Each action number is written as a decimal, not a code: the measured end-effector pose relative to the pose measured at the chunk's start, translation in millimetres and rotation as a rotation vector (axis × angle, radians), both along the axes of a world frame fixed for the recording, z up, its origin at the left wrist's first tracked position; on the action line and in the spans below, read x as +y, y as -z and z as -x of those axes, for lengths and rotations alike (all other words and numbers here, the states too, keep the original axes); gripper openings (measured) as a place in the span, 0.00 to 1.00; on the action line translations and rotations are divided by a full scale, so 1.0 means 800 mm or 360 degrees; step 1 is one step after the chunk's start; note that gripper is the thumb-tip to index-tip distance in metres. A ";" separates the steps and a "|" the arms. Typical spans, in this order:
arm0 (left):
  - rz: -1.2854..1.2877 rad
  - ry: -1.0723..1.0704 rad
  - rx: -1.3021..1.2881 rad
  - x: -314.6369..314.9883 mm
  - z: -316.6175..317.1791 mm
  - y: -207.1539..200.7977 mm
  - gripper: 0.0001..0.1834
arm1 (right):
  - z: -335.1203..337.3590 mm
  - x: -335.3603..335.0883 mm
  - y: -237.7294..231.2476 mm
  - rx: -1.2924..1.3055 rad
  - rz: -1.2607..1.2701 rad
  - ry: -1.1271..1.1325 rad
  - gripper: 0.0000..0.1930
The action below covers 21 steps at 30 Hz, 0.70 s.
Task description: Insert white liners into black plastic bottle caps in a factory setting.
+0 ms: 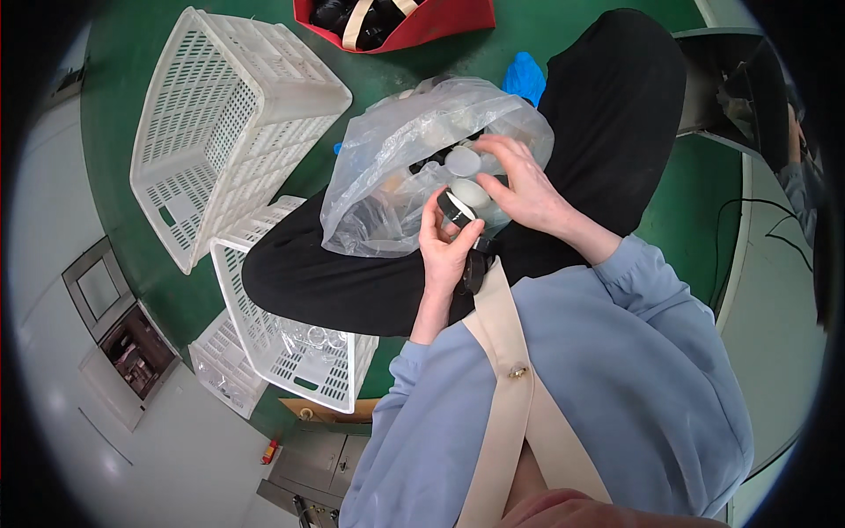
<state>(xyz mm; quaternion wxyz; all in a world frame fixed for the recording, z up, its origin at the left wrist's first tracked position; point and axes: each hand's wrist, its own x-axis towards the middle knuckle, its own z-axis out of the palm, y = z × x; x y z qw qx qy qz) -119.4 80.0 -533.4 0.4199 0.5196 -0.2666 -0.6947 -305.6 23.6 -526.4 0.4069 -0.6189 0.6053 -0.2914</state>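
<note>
In front of my lap, my left hand [447, 245] has its fingers closed around a black-rimmed round lid [456, 209] with a pale inner face, tilted on edge. My right hand [521, 183] reaches over the mouth of a clear plastic bag [374, 198], fingers stretched and apart. Close to its fingertips are a whitish round disc [462, 161] and a second pale disc [473, 194]; whether the fingers touch them I cannot tell. More black and pale round pieces lie inside the bag, partly hidden by the film.
A large white slatted crate [282, 97] lies tipped at the left. Below it, another white crate [304, 384] contains clear round pieces. Beyond the bag are a red bag [449, 18] with black contents and a blue plastic item [525, 77]. A cable [731, 204] runs at the right.
</note>
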 end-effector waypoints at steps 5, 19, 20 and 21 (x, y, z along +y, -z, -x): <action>-0.0008 -0.0036 -0.0034 0.000 -0.001 -0.001 0.40 | 0.003 -0.008 -0.021 -0.0344 -0.0174 0.0082 0.17; 0.0129 0.0075 -0.0448 0.004 0.010 -0.022 0.43 | -0.008 0.008 -0.009 -0.0970 -0.0886 -0.0306 0.22; 0.0254 0.0166 -0.0775 0.002 0.014 -0.030 0.41 | -0.006 0.012 -0.012 -0.1234 -0.1194 -0.0248 0.27; 0.0253 0.0165 -0.0776 0.000 0.015 -0.033 0.41 | -0.009 0.015 -0.010 -0.1234 -0.1195 -0.0250 0.27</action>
